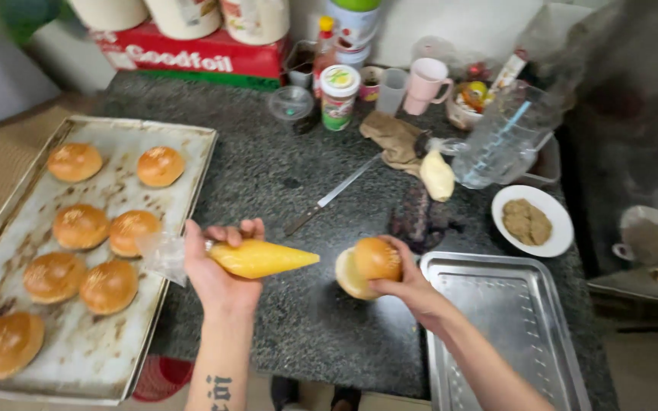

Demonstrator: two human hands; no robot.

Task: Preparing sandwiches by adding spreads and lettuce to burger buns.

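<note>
My left hand (218, 266) grips a clear piping bag (257, 259) filled with yellow sauce, its tip pointing right toward a bun. My right hand (405, 285) holds a sliced golden bun (367, 266) above the dark granite counter (298, 183), the top half tilted open over the pale bottom half. The bag's tip sits a short gap left of the bun. A worn baking tray (154, 228) at left holds several whole buns (81, 226).
A shiny steel tray (512, 320) lies at lower right. A knife (329, 196), a second filled bag (437, 175), a brown cloth (394, 137), a plate of brown paste (531, 221), a clear jug (504, 137), cups and jars crowd the back.
</note>
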